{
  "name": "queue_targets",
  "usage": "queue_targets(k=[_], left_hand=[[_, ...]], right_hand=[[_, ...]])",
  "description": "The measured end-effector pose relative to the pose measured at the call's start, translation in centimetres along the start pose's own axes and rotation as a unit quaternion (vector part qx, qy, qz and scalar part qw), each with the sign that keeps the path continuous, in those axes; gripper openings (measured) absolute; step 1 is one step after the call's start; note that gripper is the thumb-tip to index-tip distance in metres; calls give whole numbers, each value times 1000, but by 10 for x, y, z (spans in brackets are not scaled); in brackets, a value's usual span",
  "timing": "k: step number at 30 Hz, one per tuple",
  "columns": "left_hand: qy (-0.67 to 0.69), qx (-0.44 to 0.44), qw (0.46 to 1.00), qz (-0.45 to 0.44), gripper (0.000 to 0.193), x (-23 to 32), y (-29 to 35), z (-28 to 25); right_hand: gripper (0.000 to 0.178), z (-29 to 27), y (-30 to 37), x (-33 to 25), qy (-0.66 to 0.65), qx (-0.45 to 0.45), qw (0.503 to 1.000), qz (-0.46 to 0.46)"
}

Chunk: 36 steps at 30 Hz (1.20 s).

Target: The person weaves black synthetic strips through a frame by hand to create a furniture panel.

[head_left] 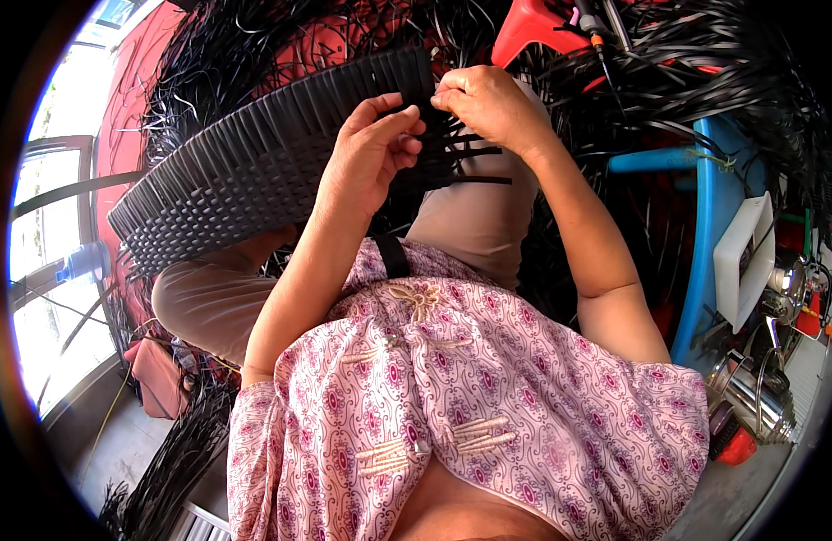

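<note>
A curved black woven panel (253, 153) of flat plastic strips rests across my lap, its thick wrapped rim uppermost. Loose strip ends (474, 167) stick out at its right end. My left hand (371, 149) is in front of the panel near that end, fingers curled and thumb close to the forefinger; whatever may be between them is hidden. At the panel's top right corner, my right hand (488, 104) is closed in a pinch. What its fingertips grip is too small to make out.
Heaps of black strips (704, 54) lie around me over red surfaces. A red plastic stool (537, 32) stands ahead. To the right are a blue plastic stool (709, 225), a white tray (743, 261) and a shiny metal flask (758, 392). A pink cloth (159, 379) lies at left.
</note>
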State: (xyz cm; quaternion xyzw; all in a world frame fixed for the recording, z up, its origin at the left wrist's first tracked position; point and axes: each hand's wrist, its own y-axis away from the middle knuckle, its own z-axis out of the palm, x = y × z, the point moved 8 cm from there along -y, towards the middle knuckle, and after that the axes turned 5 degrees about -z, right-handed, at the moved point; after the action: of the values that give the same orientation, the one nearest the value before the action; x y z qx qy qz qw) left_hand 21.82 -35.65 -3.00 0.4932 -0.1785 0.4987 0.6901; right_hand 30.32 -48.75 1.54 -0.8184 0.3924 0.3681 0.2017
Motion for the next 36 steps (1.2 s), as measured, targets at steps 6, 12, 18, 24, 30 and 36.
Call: queue_targets(k=[6, 12, 18, 24, 30, 36], left_hand=[[-204, 42, 977, 42, 53, 9, 14, 3], [-280, 43, 958, 53, 52, 17, 14, 0], [-360, 60, 929, 55, 41, 33, 10, 1], [-416, 81, 901, 86, 31, 47, 5, 0], [-518, 99, 840, 128, 20, 59, -1, 6], [-574, 105, 799, 142, 20, 70, -7, -3]], right_hand=[[21, 5, -9, 12, -36, -83, 996, 1], [20, 4, -16, 6, -1, -124, 992, -5], [19, 5, -11, -5, 21, -101, 995, -1], [20, 4, -8, -5, 54, -37, 996, -57], [20, 9, -6, -17, 198, -7, 980, -33], [23, 7, -8, -20, 147, -21, 989, -8]])
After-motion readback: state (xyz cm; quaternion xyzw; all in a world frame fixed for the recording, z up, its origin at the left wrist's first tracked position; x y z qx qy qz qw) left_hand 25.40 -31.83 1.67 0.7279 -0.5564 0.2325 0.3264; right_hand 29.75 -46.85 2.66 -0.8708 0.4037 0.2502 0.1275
